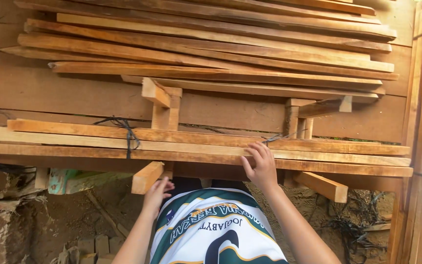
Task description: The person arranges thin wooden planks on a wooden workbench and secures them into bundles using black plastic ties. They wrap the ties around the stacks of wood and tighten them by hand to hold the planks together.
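Head view: right hand (pixel 261 168) on bundled wooden slats (pixel 196 146), left hand (pixel 156 191) below.

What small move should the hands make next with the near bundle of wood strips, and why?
Probably the right hand should pinch the loose tie end beside its fingers. The near bundle of strips is bound with a dark tie toward its left, while this right one looks unfinished. The left hand is below, near a bracket end.
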